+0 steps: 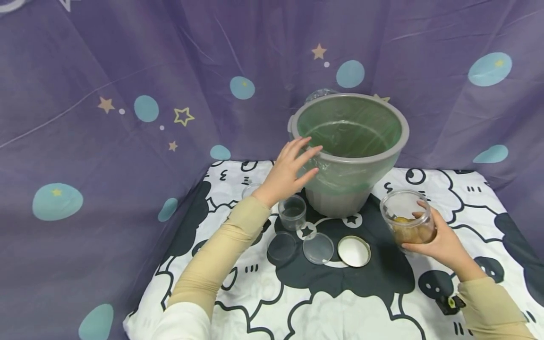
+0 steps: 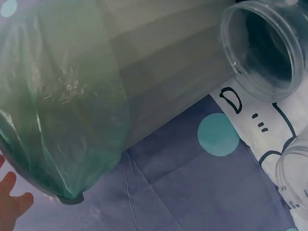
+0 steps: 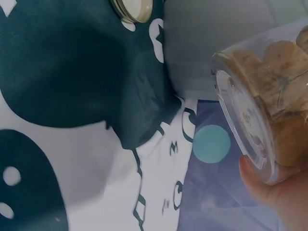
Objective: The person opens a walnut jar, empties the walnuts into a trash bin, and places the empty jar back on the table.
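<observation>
My right hand (image 1: 446,243) grips a clear jar (image 1: 401,231) from its right side, tilted above the cloth to the right of the bin. Rounded brown pieces (image 3: 288,72) lie inside the jar; their kind is unclear. The grey bin (image 1: 335,203) has a thin green bag (image 2: 67,110) lining it and folded over its rim. At the bin's front left rim, my left hand (image 1: 286,172) is raised with fingers spread and holds nothing. Below that hand stands a clear jar without a lid (image 1: 292,217).
Two clear lids (image 1: 282,246) and a gold-edged white lid (image 1: 354,251) lie in a row before the bin. Another clear container (image 2: 296,178) is partly behind the left arm. Purple curtain (image 1: 127,56) hangs behind the patterned cloth (image 1: 340,316). A small dark object (image 1: 448,306) lies near the right sleeve.
</observation>
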Demonstrator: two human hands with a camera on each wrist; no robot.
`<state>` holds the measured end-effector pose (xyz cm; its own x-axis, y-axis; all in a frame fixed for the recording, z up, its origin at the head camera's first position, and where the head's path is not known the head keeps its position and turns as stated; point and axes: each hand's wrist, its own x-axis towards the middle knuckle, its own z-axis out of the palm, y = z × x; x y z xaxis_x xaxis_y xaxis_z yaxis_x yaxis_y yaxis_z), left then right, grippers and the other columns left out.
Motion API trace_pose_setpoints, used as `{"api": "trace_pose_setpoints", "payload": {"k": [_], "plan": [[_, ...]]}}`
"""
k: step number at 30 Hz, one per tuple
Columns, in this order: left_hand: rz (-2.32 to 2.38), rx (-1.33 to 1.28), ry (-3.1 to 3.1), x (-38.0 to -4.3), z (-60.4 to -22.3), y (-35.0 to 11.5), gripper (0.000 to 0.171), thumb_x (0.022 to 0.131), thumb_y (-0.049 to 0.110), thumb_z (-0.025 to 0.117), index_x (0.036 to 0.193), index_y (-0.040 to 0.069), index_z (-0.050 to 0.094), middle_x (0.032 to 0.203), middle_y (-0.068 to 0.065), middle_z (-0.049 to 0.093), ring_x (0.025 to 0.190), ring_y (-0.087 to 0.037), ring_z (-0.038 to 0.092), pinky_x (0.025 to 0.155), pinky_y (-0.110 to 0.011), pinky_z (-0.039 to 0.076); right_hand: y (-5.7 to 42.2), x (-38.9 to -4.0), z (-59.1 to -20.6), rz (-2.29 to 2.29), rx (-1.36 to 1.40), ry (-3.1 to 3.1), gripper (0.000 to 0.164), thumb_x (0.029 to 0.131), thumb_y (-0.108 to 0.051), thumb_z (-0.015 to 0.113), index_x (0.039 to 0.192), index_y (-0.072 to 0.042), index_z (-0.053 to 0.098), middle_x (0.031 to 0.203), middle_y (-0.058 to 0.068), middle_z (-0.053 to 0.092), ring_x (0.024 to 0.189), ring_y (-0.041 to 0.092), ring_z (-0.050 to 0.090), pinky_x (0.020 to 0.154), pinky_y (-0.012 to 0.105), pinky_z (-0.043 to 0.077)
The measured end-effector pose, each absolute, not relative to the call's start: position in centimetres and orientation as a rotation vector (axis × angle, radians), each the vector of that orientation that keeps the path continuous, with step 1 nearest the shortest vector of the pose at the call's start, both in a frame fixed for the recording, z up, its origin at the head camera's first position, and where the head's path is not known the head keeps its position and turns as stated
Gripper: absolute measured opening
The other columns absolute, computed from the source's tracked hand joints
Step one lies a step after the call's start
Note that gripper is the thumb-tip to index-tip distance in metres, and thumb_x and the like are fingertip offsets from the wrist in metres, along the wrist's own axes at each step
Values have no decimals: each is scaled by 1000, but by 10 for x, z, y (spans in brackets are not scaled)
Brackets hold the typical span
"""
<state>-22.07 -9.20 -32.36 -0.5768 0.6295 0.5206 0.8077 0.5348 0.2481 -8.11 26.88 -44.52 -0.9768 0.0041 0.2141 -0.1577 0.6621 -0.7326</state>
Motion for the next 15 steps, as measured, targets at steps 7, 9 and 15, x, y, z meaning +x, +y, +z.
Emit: {"api": "trace_pose_setpoints", "payload": {"k": [7,9,15], "plan": [[-546,-1187,-2534,-228,-325,-85,49,98,38,50,144,25,41,154,-12,25,146,-27,10,118,-49,6,280,-85,-428,1200,58,-2668,113,63,-13,88,152,-24,17,125,25,46,93,-23,33,70,5,32],[-548,-1195,-2530,-230,-326,-84,48,98,37,50,144,25,42,153,-11,27,146,-27,10,119,-47,5,285,-87,-420,1204,43,-2653,114,64,-12,87,152,-26,16,126,23,45,92,-23,34,69,5,32],[-600,-1227,-2478,-232,-327,-82,45,98,32,52,141,22,47,148,-12,35,146,-28,15,120,-42,5,296,-97,-387,1150,-28,-2620,112,65,-13,87,151,-30,18,127,4,48,90,-22,35,69,2,32]]}}
